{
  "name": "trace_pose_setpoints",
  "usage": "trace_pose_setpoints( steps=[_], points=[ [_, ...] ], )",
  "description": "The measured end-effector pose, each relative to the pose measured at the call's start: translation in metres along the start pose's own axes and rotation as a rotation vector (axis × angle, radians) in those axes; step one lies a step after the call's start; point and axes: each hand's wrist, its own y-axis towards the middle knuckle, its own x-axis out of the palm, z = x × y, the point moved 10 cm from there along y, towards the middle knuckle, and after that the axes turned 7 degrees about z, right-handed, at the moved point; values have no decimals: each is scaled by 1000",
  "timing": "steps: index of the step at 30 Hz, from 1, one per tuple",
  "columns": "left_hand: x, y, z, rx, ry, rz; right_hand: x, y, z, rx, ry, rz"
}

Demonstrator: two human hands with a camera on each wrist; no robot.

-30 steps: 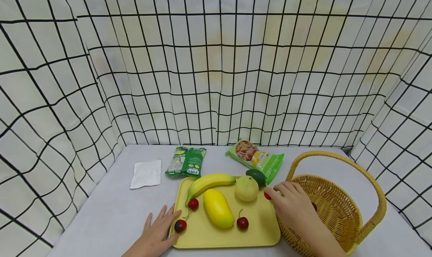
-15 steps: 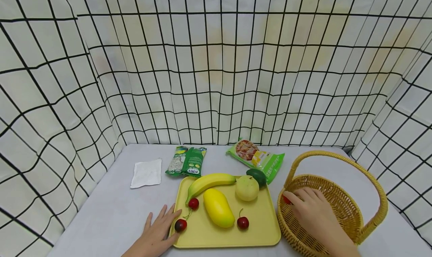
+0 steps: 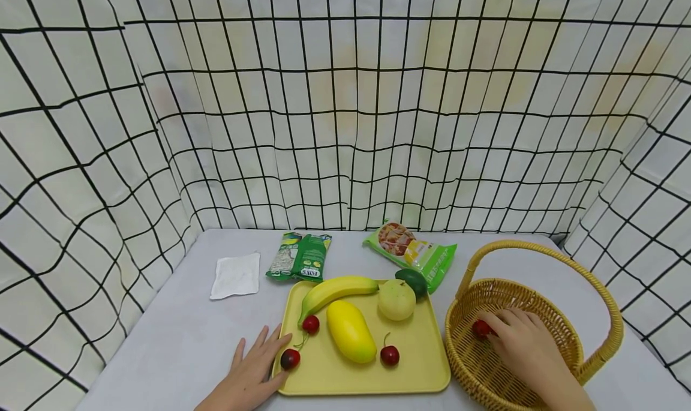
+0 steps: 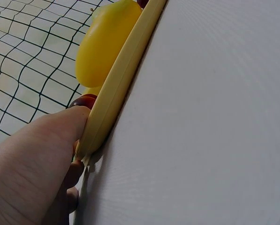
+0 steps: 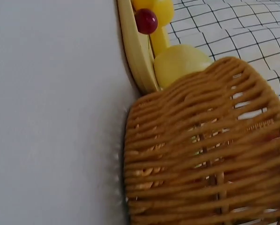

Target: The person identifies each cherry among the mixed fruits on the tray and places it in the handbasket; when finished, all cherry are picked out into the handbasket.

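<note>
My left hand [image 3: 249, 369] rests at the left edge of a yellow tray [image 3: 367, 384], fingers spread and thumb against the rim near a dark red cherry [image 3: 290, 359]. On the tray lie a banana [image 3: 335, 291], a yellow mango [image 3: 351, 332], a round pale yellow-green fruit [image 3: 396, 300], a dark green fruit [image 3: 411, 282] and two more cherries. Inside the wicker basket [image 3: 561, 315], my right hand [image 3: 520, 342] holds a small red fruit [image 3: 480, 329] at its fingertips; the hand partly covers it. The right wrist view shows mostly the basket's outer wall [image 5: 196, 154], with the hand hidden.
A green packet [image 3: 299, 257] and a light green food bag [image 3: 412, 254] lie behind the tray. A white square sheet [image 3: 234, 276] is at the back left. The basket's tall handle [image 3: 599, 285] arches up at the right. Black-gridded white cloth walls surround the table.
My right hand has moved right from the tray's edge, over the basket rim and into the basket, carrying the small red fruit. The left hand stays at the tray.
</note>
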Motion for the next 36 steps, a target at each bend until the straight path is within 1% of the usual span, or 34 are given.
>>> trace_pose_setpoints(
  steps=[2,4,9,11,14,19,29,36],
  points=[
    [0,0,0,2,2,1,3,-4,6,21,-9,-24],
    [0,0,0,6,4,3,5,-7,9,24,-7,-22],
    [0,0,0,6,8,4,5,-13,11,-22,-12,18],
    [0,0,0,5,10,3,6,-14,12,-29,-19,15],
    [0,1,0,3,11,1,11,-17,15,-8,-18,-30],
    [0,0,1,10,9,0,23,-21,20,39,-7,-135],
    [-1,-1,2,41,20,15,32,-27,23,63,23,-161],
    [-1,-1,1,27,10,11,36,-29,26,106,32,-211]
  ],
)
